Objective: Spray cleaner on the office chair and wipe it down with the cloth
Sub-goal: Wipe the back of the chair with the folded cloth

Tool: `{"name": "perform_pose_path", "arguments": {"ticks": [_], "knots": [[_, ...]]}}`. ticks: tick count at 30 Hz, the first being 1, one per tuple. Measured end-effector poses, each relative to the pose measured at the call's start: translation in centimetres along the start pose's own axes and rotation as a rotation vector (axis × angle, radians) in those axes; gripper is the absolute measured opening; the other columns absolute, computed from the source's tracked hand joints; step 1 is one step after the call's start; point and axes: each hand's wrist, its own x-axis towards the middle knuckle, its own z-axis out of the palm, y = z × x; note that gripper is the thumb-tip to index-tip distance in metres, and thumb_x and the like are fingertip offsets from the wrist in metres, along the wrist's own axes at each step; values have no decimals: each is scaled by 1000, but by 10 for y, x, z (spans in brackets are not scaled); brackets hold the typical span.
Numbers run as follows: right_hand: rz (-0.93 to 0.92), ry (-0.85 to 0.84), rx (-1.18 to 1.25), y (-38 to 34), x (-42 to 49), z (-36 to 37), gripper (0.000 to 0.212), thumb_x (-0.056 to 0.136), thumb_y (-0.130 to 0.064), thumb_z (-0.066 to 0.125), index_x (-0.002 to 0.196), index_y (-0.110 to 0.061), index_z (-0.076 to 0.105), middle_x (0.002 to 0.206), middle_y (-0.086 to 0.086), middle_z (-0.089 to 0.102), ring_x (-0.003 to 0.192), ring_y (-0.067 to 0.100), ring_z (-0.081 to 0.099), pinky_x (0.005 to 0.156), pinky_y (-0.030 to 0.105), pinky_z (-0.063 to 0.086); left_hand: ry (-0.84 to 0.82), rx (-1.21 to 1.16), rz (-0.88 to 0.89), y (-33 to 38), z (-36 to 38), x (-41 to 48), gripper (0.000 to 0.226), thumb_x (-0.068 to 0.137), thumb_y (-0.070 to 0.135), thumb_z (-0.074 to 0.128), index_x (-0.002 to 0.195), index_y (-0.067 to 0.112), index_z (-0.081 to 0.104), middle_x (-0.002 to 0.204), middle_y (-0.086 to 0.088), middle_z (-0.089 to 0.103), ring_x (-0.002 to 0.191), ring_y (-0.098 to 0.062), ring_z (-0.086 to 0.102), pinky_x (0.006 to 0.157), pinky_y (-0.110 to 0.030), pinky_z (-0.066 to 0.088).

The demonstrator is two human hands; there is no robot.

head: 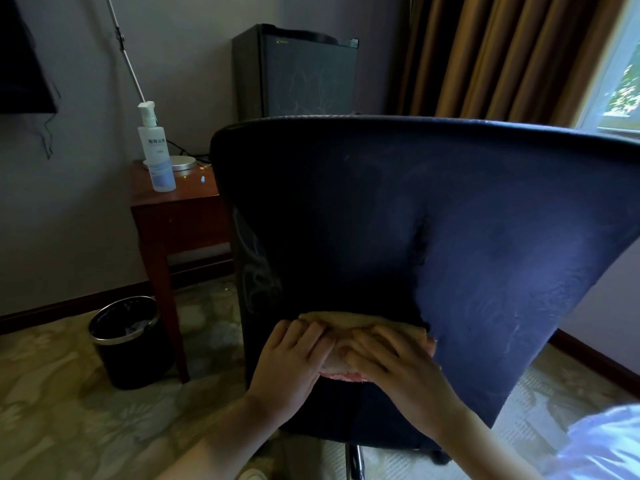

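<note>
The dark blue office chair (450,220) fills the middle of the view, its backrest turned toward me. A beige cloth (349,320) lies flat against the lower part of the backrest. My left hand (294,362) and my right hand (391,365) both press on the cloth with straight fingers, side by side, fingertips nearly meeting. A pink edge of the cloth shows below the hands. The white spray bottle (156,150) stands upright on the wooden side table (173,202) at the left, apart from both hands.
A black waste bin (128,341) stands on the carpet beside the table leg. A small black fridge (294,71) sits behind the chair, brown curtains (502,53) and a window at the right. The chair's chrome post (356,459) shows below the backrest.
</note>
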Motion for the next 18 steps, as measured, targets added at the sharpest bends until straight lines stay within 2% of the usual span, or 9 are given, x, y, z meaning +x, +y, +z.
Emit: {"name": "perform_pose_path", "arguments": {"ticks": [3,5,8,11,15,18], "knots": [[17,69,-29,10,4,-29,79,62,-4,79,130,-29,47,136,-7,46,119,27,46,63,48,56,103,23,40,1,-25,22,29,78,21,64,103,17,51,109,-1,47,92,-23,49,85,-35,38],[-19,215,-33,19,18,-61,59,76,-4,68,127,-28,52,134,-6,50,116,30,51,69,52,53,199,49,54,-1,-50,43,28,79,18,65,103,16,51,108,-2,47,93,-25,49,86,-37,39],[-78,466,-98,30,52,-123,32,90,-7,62,116,-26,67,121,-4,65,107,30,60,77,45,50,338,120,21,-9,-95,78,30,81,15,67,108,13,52,111,-7,52,101,-29,50,97,-43,39],[-90,576,-175,39,83,-169,28,97,-9,53,114,-24,69,122,1,65,108,32,60,78,43,49,441,173,14,-19,-140,114,28,85,17,69,107,5,57,111,-16,60,108,-31,48,101,-44,38],[-45,594,-196,59,109,-190,37,101,-10,37,121,-24,65,127,2,62,114,34,57,86,45,48,425,176,50,-32,-172,151,27,83,15,72,103,0,62,118,-16,60,114,-30,47,99,-37,41],[-59,575,-234,71,113,-182,37,100,-9,39,122,-23,65,129,4,60,116,33,56,88,45,47,337,149,94,-35,-166,159,31,79,11,74,104,0,60,125,-13,56,119,-28,46,98,-35,43]]}}
